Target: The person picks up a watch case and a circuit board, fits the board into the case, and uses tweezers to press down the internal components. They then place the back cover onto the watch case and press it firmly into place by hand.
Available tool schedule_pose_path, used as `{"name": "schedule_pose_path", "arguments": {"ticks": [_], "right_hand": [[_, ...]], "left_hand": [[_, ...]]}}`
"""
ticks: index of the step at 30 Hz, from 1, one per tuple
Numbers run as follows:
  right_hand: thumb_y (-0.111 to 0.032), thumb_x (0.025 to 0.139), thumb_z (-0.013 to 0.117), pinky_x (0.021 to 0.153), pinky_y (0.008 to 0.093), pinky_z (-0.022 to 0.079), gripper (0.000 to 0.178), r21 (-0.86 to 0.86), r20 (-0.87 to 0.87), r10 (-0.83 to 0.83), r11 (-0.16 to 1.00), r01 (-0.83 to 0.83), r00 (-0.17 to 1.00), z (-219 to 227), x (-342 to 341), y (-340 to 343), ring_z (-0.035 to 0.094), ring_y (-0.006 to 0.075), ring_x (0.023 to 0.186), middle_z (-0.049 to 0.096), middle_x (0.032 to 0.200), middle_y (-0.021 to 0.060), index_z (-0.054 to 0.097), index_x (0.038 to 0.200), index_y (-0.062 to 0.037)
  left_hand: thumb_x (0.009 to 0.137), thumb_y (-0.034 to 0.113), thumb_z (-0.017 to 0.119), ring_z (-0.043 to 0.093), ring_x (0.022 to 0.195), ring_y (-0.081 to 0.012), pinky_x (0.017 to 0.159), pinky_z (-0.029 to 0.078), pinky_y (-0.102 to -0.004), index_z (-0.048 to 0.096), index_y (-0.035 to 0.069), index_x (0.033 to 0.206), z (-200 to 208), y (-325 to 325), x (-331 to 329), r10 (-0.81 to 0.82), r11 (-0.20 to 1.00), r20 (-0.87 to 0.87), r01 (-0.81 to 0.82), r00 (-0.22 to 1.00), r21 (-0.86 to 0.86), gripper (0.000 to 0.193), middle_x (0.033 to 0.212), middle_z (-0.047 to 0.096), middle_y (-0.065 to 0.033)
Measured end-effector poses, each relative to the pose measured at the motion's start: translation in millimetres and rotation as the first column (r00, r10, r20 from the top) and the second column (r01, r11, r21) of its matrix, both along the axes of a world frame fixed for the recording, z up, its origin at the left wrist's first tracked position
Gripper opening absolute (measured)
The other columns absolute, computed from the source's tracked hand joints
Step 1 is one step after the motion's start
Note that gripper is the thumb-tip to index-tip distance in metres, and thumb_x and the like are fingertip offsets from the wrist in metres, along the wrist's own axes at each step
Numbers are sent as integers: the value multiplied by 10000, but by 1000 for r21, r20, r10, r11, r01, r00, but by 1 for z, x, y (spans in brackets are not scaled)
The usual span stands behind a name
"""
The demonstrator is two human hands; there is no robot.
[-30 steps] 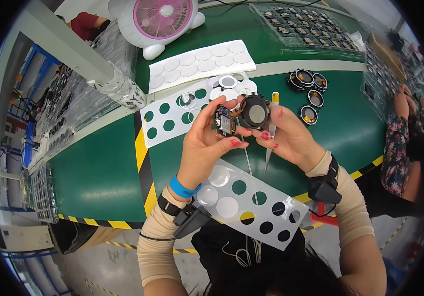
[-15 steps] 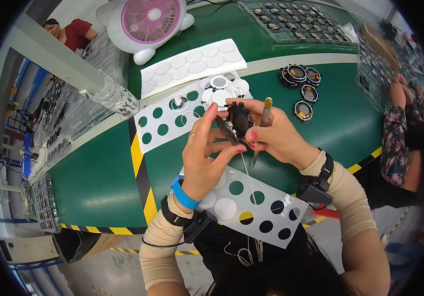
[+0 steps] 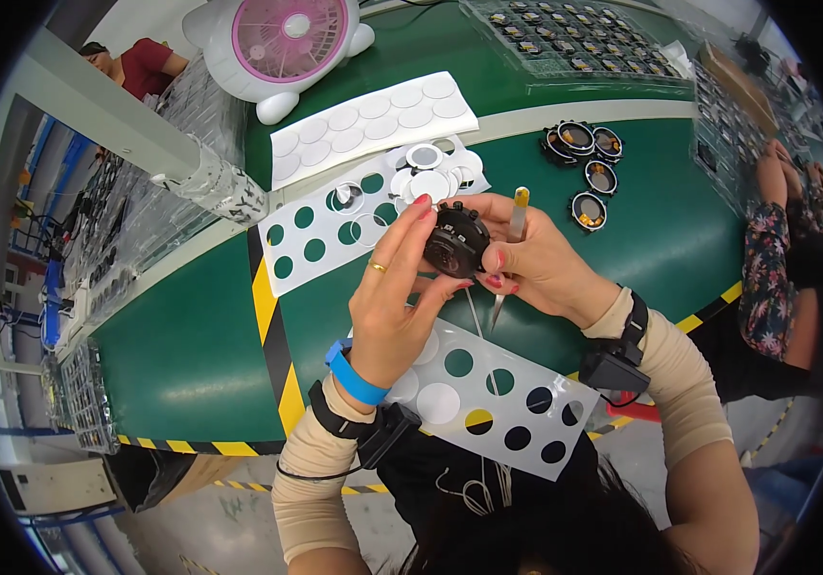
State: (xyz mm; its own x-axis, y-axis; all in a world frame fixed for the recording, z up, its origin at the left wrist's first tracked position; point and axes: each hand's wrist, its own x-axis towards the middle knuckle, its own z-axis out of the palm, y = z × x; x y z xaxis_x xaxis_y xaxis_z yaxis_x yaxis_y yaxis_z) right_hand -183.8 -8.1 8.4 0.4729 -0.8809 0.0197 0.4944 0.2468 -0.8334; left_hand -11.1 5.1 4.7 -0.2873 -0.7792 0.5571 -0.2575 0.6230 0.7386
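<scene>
Between my two hands, above the green table, a round black watch case with side buttons is held tilted. My left hand grips it from the left, with its thumb at the lower edge and fingertips at the upper edge. From the right, my right hand pinches the case. Tweezers with a yellowish end are also tucked in that hand, their tip pointing down. A thin pale stick slants below the case; I cannot tell what it belongs to.
A punched white sticker sheet lies nearest me; another lies beyond, with white discs piled on it. Several open watch cases stand right. A fan, a round-label sheet and a parts tray are farther back.
Half a second ago the black case and a separate round part stood apart like an open clamshell. Now they are together, and the piece has turned in my fingers.
</scene>
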Motion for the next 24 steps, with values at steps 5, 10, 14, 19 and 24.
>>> {"name": "schedule_pose_path", "arguments": {"ticks": [5, 10, 14, 19, 24], "right_hand": [[-189, 754, 696, 455, 148, 350, 542, 104, 64, 18, 994, -25, 998, -8, -3, -2, 473, 39, 601, 571, 935, 62, 451, 1192, 16], [-191, 763, 689, 459, 149, 356, 534, 95, 41, 20, 995, -24, 999, -4, -2, -1, 474, 37, 603, 570, 933, 58, 451, 1191, 20], [-170, 765, 684, 463, 150, 359, 527, 63, -6, -26, 998, 27, 1000, -6, -1, 1, 469, 35, 604, 574, 927, 63, 451, 1194, 28], [-111, 772, 665, 472, 163, 368, 499, 33, -36, -18, 999, 19, 999, -3, -3, 2, 469, 38, 611, 580, 916, 75, 460, 1200, 43], [-59, 781, 632, 486, 175, 377, 461, 40, -66, -14, 999, 17, 998, -2, -5, 3, 469, 42, 615, 585, 914, 79, 475, 1201, 47]], "left_hand": [[669, -57, 686, 586, 964, -242, 705, 561, -291, 459, -4, 1207, -2, -2, 0, 41, 996, 58, -36, 997, -83, 586, 1247, 455, -165], [663, -29, 702, 579, 984, -258, 711, 558, -297, 460, -2, 1206, -1, -3, 1, 51, 996, 86, -45, 995, -73, 595, 1236, 467, -166], [661, -25, 705, 575, 993, -265, 721, 551, -302, 460, -1, 1207, -1, -2, 1, 68, 995, 110, -59, 992, -82, 598, 1225, 479, -168], [654, -19, 712, 576, 991, -280, 736, 541, -307, 461, -6, 1204, -2, -2, 2, 90, 989, 147, -71, 985, -127, 604, 1211, 492, -174], [650, -4, 721, 579, 985, -291, 741, 535, -310, 462, -12, 1200, -4, -3, 2, 109, 978, 174, -75, 979, -195, 608, 1205, 496, -179]]}}
